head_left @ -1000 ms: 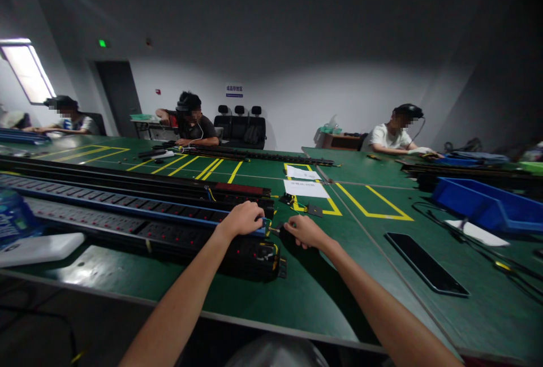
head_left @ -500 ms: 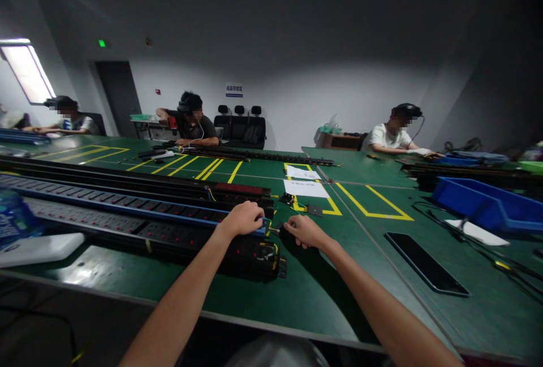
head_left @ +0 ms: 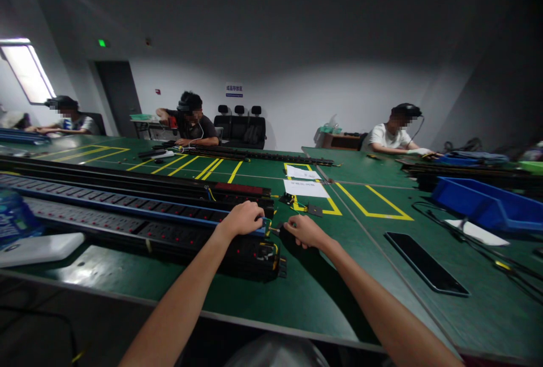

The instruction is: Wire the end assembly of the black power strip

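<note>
Several long socket strips lie side by side on the green table (head_left: 314, 299). My left hand (head_left: 244, 219) is closed over the right end of the blue strip (head_left: 186, 214). Yellow-green wires stick out at that end, just right of my fingers. My right hand (head_left: 306, 231) pinches a small dark piece (head_left: 285, 232) close to these wires; its shape is mostly hidden by my fingers. Nearer to me, a black strip (head_left: 250, 253) has an open end with loose wires. Behind my hands lies a black end plate (head_left: 314, 210) beside wired parts.
On the right are a phone (head_left: 426, 262), a blue bin (head_left: 487, 203) and black cables (head_left: 458, 225). Papers (head_left: 305, 188) lie beyond my hands. A bottle (head_left: 17, 217) and white object (head_left: 42, 249) are at the left. Three people work across the table.
</note>
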{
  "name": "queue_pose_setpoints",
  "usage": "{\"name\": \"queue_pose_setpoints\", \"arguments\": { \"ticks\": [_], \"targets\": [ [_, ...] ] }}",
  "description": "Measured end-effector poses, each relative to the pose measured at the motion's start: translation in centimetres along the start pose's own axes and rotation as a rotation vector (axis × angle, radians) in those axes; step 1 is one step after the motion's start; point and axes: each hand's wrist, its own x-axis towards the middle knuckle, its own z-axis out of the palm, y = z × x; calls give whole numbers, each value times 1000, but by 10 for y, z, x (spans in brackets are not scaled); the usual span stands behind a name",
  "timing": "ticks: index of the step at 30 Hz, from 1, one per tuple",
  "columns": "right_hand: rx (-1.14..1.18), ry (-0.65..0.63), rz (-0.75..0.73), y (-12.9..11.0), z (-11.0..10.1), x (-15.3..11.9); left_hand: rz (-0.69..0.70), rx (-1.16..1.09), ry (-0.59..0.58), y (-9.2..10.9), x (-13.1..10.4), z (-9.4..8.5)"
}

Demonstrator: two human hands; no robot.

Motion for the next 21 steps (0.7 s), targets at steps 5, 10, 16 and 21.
{"name": "queue_pose_setpoints", "arguments": {
  "ticks": [5,10,16,21],
  "targets": [
    [-15,-1,26,-3,-1,-2,3,-9,3,0,0,0],
    [-16,-5,32,-4,-1,-2,-3,-5,3,-1,0,1],
    [-12,-5,18,-2,0,-1,-3,0,-8,0,0,0],
    [-17,1,18,-3,-1,-2,0,-1,-5,0,0,0]
  ]
}}
